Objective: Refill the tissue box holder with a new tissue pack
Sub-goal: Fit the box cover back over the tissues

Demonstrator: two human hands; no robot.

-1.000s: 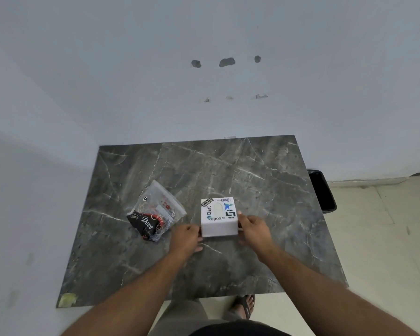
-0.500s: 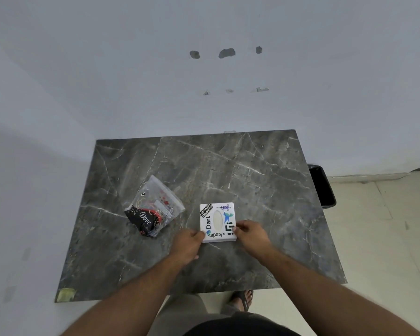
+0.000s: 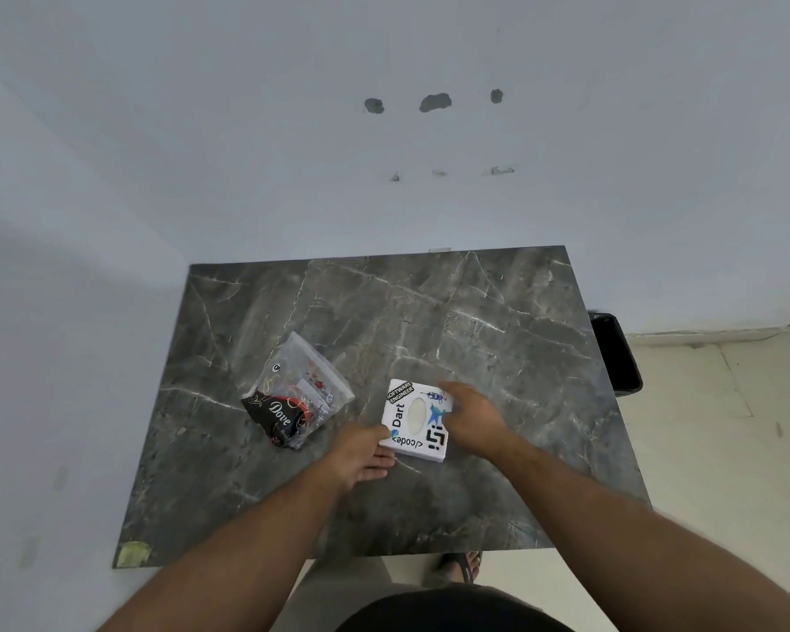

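The white stickered tissue box holder (image 3: 415, 419) is found on the marble worktop (image 3: 498, 321), just right of the Dove tissue pack (image 3: 295, 396). Since a moment ago the right hand (image 3: 468, 415) has been shifted from the holder's near corner onto its right edge, fingers spread over the top. The left hand (image 3: 361, 453) is pressed to the near-left corner, fingers narrow. Opening appears imminent; the pack is untouched.
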